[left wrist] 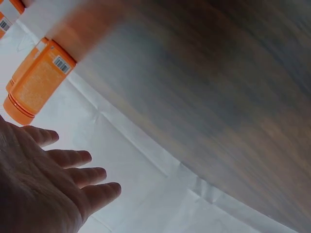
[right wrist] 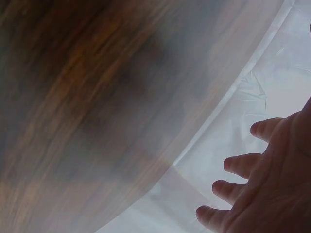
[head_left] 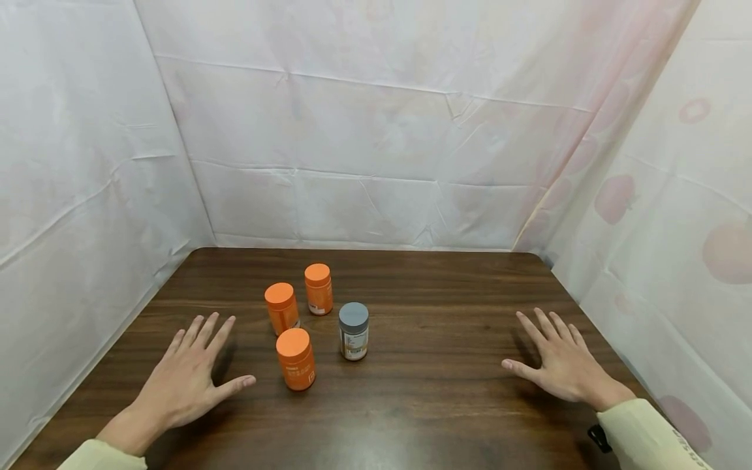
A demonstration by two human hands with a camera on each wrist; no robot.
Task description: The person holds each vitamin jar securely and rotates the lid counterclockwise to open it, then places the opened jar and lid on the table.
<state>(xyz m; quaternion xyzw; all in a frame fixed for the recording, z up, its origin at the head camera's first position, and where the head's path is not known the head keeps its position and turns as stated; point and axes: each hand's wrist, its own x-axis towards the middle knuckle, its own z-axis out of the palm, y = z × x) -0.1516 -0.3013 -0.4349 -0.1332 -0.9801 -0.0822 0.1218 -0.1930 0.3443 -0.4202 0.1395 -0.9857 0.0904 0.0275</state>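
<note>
Three orange bottles stand left of centre in the head view: one at the back [head_left: 319, 290], one in the middle [head_left: 281, 308] and one nearest the front [head_left: 296, 360]. A bottle with a grey lid [head_left: 354, 331] stands to their right. Palm down with fingers spread, my left hand [head_left: 187, 378] is left of the front orange bottle and holds nothing. My right hand [head_left: 561, 365], also spread and empty, is far to the right. An orange bottle [left wrist: 41, 80] shows beyond the left fingers [left wrist: 82, 158] in the left wrist view; the right wrist view has only the right fingers [right wrist: 238, 167].
The dark wooden table [head_left: 435, 405] has white sheeting around it, at the back [head_left: 376, 130], the left [head_left: 88, 163] and the right [head_left: 664, 261]. A small black object [head_left: 599, 438] shows beside the right sleeve [head_left: 646, 434].
</note>
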